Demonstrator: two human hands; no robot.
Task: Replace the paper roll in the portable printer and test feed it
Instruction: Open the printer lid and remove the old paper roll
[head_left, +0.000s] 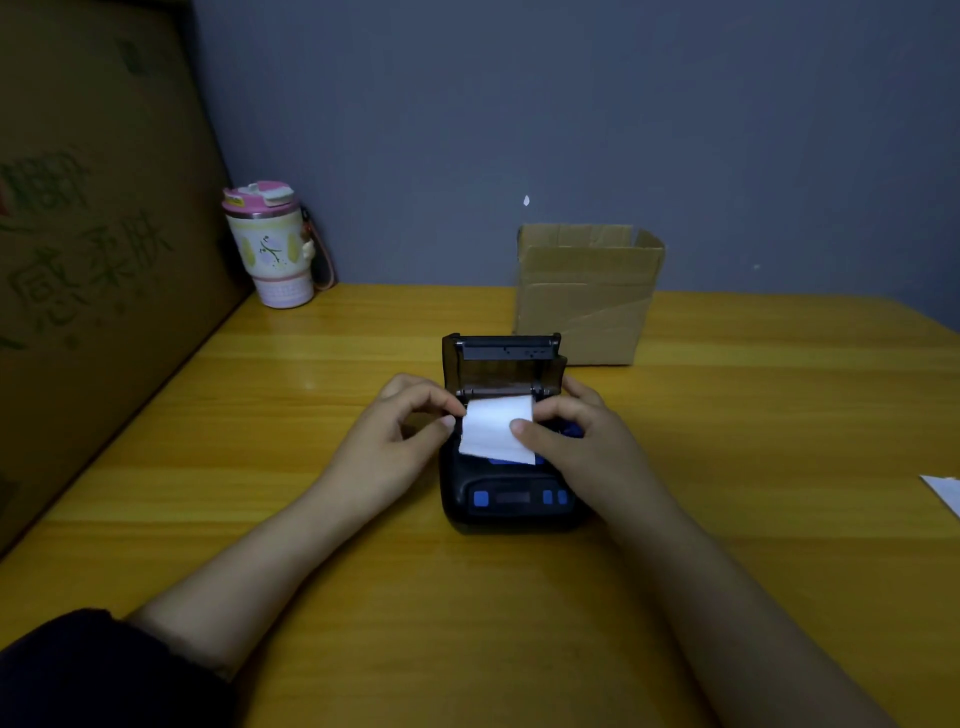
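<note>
A black portable printer (511, 499) with blue buttons sits on the wooden table (363, 571), its lid (501, 361) swung up and open. A white strip of paper (496, 428) comes out of the open compartment and lies over the printer's front. My left hand (395, 441) pinches the strip's left edge between thumb and fingers. My right hand (576, 431) holds the strip's right edge, thumb pressing on the paper. The roll itself is hidden under the strip and my fingers.
An open cardboard box (587, 296) stands just behind the printer. A pink-lidded tumbler (272, 244) is at the back left by a large cardboard carton (93, 249) along the left edge. A white paper scrap (945, 491) lies at the right edge.
</note>
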